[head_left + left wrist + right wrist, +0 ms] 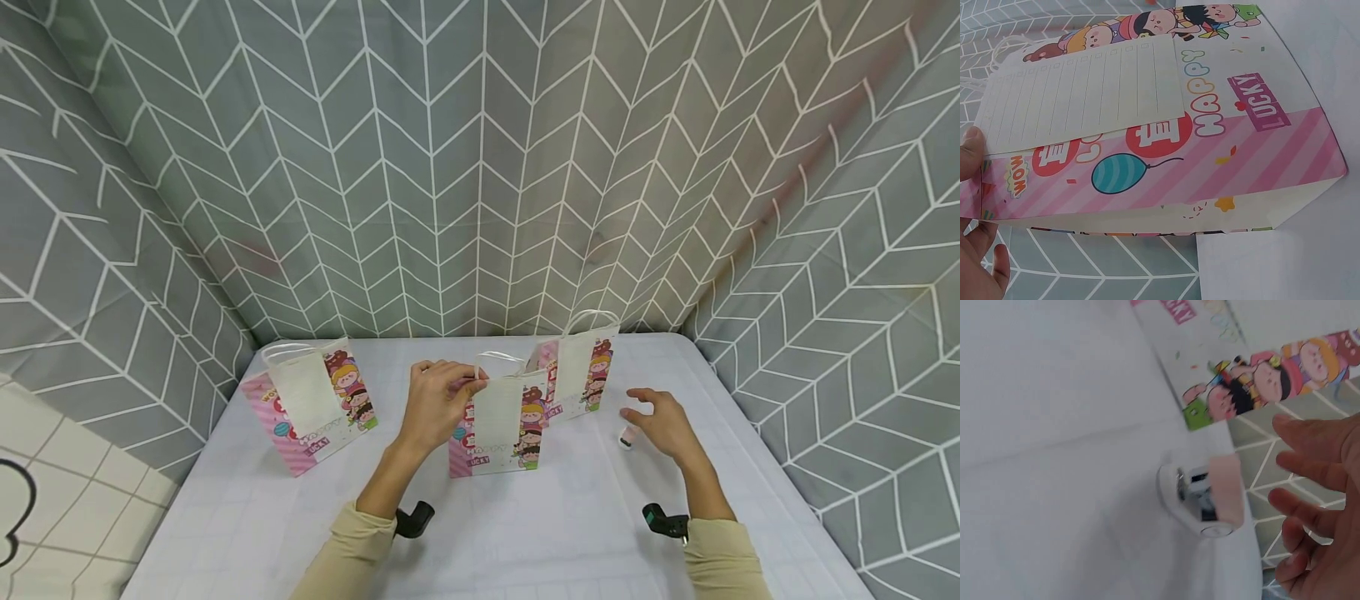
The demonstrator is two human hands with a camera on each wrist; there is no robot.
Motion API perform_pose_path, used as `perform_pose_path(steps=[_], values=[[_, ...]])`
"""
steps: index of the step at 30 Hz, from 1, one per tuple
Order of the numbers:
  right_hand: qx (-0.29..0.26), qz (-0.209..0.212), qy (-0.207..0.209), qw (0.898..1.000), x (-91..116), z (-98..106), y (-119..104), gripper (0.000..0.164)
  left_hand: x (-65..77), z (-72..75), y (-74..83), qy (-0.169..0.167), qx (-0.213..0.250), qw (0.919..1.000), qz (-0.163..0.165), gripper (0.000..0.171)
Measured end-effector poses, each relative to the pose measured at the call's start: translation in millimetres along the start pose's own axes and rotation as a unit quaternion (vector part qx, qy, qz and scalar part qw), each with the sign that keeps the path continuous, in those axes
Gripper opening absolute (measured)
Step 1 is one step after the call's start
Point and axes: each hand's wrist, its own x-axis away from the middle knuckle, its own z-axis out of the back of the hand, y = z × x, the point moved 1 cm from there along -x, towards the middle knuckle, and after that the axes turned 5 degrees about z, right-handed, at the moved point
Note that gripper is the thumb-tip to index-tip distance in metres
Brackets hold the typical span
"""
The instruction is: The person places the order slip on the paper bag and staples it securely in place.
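Observation:
Near the middle of the table stands a paper gift bag (531, 433) with cartoon figures, a pink striped side and a lined paper sheet (1085, 94) on its front. At its upper left corner, my left hand (441, 404) pinches the top edge between thumb and fingers. My right hand (663, 421) hovers over the table to the right, fingers apart and loosely bent, holding nothing. Just beyond its fingertips in the right wrist view lies a small pink-and-white tool (1225, 490) with metal parts, resembling a mini stapler.
Two similar gift bags stand upright: one at the left (281, 425), one behind the middle bag to the right (600, 375). Both have white handles. A patterned grey curtain (480, 167) encloses the white table (570, 533) at the back and sides.

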Motion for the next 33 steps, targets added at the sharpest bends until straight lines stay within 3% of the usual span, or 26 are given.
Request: perform_pose_path(steps=[5,9,20,33], values=[[0.017,-0.039,-0.029,0.999,1,-4,15,0.055,0.2,0.0,0.4,-0.002,-0.001,1.0000,0.003,0.005],[0.013,-0.047,-0.044,0.998,3,-7,20,0.052,0.3,-0.3,0.3,-0.005,-0.003,1.0000,0.007,0.005],[-0.005,-0.072,-0.039,0.997,3,-16,20,0.052,1.1,-0.8,0.0,0.001,0.001,1.0000,-0.001,0.006],[-0.008,-0.060,-0.046,0.997,10,-24,14,0.065,1.0,-0.8,-0.1,0.003,0.003,1.0000,-0.001,0.005]])
